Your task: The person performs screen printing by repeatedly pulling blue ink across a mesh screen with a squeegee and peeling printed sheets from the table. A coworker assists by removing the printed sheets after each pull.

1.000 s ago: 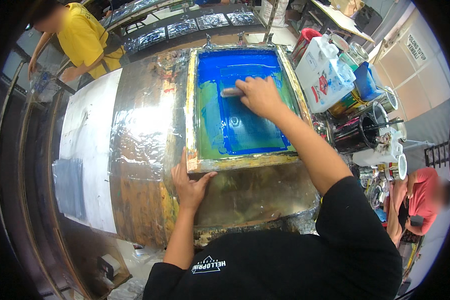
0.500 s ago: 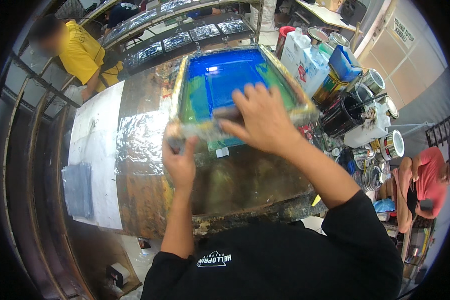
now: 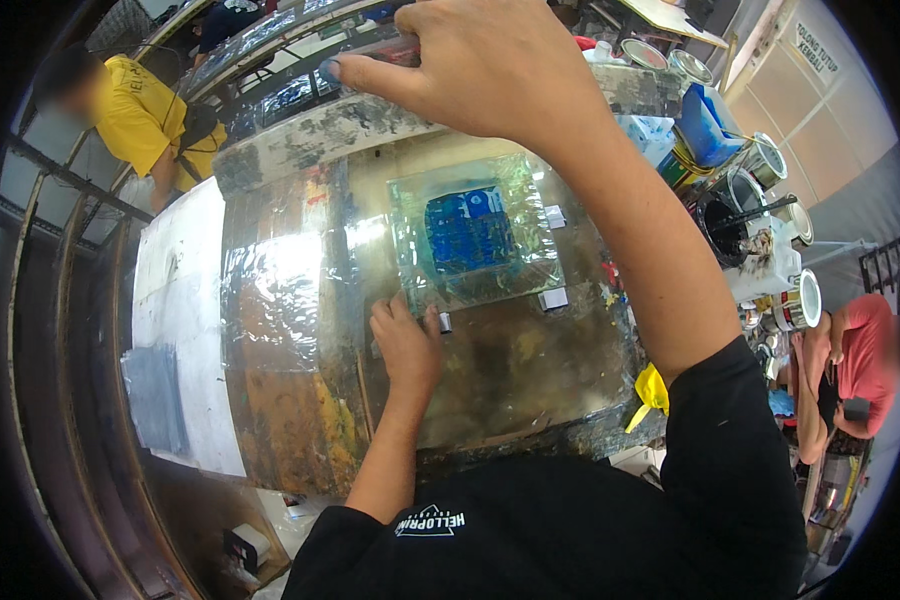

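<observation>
A clear plastic sheet (image 3: pixel 525 255) with a dark blue square print lies on the worktop. At its near left corner, my left hand (image 3: pixel 407 345) rests with fingers apart, their tips at the sheet's edge. My right hand (image 3: pixel 490 70) is raised over the far side, fingers closed around a brownish handle (image 3: pixel 395 50), apparently the squeegee's; most of it is hidden. Just below and behind this hand, the screen frame (image 3: pixel 310 145) stands lifted, its stained near bar spanning above the sheet. The screen's ink surface is out of sight.
White tabs (image 3: pixel 553 298) sit along the sheet's edges. Left lie white paper (image 3: pixel 185 290) and a stack of clear sheets (image 3: pixel 155 400). Paint cans (image 3: pixel 800 297) and jugs crowd the right. A yellow piece (image 3: pixel 650 395) hangs at the table edge. People are at both sides.
The screen frame has swung up off the worktop, revealing the printed sheet. My right hand has risen away from me. My left hand has left the frame and come to the sheet's corner.
</observation>
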Demonstrator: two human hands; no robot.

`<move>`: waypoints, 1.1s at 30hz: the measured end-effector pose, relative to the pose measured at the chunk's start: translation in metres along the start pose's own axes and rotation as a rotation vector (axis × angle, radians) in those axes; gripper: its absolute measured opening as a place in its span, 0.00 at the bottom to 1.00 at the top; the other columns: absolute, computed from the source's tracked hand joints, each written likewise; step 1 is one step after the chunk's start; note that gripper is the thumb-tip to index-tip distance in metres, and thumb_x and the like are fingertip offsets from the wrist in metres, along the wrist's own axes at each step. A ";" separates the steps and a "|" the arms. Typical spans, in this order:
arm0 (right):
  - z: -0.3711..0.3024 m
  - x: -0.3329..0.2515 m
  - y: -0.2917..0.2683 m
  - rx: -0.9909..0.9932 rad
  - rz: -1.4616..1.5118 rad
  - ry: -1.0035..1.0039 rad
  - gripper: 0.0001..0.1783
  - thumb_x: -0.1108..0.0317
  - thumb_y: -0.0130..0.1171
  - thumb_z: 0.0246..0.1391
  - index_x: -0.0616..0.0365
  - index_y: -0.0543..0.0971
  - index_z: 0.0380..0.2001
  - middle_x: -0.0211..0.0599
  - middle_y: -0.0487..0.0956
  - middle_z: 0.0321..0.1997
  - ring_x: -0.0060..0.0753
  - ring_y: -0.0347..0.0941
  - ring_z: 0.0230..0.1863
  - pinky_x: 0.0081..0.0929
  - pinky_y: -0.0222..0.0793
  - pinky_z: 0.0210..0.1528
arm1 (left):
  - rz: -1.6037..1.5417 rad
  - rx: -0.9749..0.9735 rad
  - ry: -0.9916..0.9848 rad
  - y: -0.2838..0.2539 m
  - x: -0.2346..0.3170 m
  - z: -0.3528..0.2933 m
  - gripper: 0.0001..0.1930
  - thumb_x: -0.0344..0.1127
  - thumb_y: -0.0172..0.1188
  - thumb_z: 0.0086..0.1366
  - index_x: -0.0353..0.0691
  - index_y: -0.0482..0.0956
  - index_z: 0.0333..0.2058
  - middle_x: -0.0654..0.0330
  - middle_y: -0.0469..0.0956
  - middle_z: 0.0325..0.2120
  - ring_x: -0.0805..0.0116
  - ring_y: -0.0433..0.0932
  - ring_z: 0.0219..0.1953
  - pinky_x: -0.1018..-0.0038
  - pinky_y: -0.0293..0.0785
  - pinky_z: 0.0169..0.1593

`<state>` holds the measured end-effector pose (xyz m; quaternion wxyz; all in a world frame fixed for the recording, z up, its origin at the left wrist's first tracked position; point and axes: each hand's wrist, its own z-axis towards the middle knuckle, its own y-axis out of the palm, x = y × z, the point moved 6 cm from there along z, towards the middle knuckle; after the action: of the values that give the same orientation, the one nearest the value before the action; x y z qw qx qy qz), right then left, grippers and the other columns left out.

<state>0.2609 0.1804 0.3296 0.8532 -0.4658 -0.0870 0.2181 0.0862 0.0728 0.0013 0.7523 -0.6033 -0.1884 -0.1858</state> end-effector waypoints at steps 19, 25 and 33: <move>-0.003 -0.001 0.009 0.189 -0.050 -0.035 0.35 0.33 0.57 0.64 0.58 0.84 0.27 0.44 0.82 0.26 0.52 0.78 0.33 0.44 0.68 0.44 | -0.748 0.234 -0.145 -0.158 -0.134 0.098 0.18 0.23 0.60 0.73 0.25 0.73 0.58 0.58 0.81 0.35 0.73 0.83 0.33 0.78 0.82 0.37; -0.005 0.002 0.010 0.155 -0.014 -0.010 0.32 0.39 0.59 0.63 0.62 0.83 0.29 0.47 0.80 0.27 0.53 0.73 0.30 0.43 0.65 0.45 | -0.618 0.308 -0.203 -0.203 -0.221 0.122 0.19 0.23 0.61 0.71 0.25 0.74 0.58 0.57 0.81 0.35 0.72 0.84 0.33 0.78 0.82 0.34; -0.005 -0.007 0.003 0.125 -0.019 0.034 0.35 0.36 0.58 0.63 0.64 0.84 0.29 0.49 0.81 0.27 0.56 0.78 0.33 0.48 0.69 0.47 | 0.272 0.490 -0.173 -0.205 -0.262 0.117 0.37 0.42 0.70 0.68 0.28 0.67 0.68 0.32 0.64 0.69 0.39 0.63 0.72 0.51 0.61 0.73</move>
<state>0.2552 0.1751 0.3248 0.8841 -0.4143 -0.0629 0.2069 -0.2497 0.1596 0.0635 0.8748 -0.4369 -0.2085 0.0200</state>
